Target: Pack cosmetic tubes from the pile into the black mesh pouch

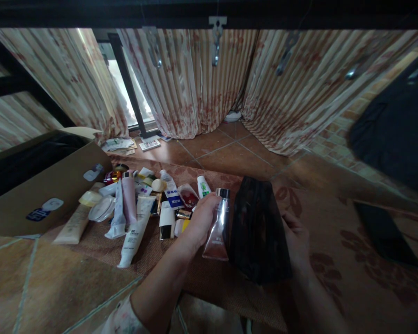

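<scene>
My left hand (202,217) is closed around a shiny brown cosmetic tube (218,234) with a dark cap, cap end up. Just right of the tube, my right hand (296,234) grips the side of a black bag (259,232); most of its fingers are hidden behind the bag. Left of my hands lies a heap of cosmetics. Among them are a white tube (136,232), a pink bottle (128,197), a beige tube (75,221), a round clear-lidded jar (101,208) and a white tube with green print (203,186).
A cardboard box (55,190) with dark contents stands at the left. A dark flat object (386,234) lies on the patterned brown cloth (330,246) at right. Striped curtains (195,83) hang behind; metal clips (216,41) dangle from a dark bar above.
</scene>
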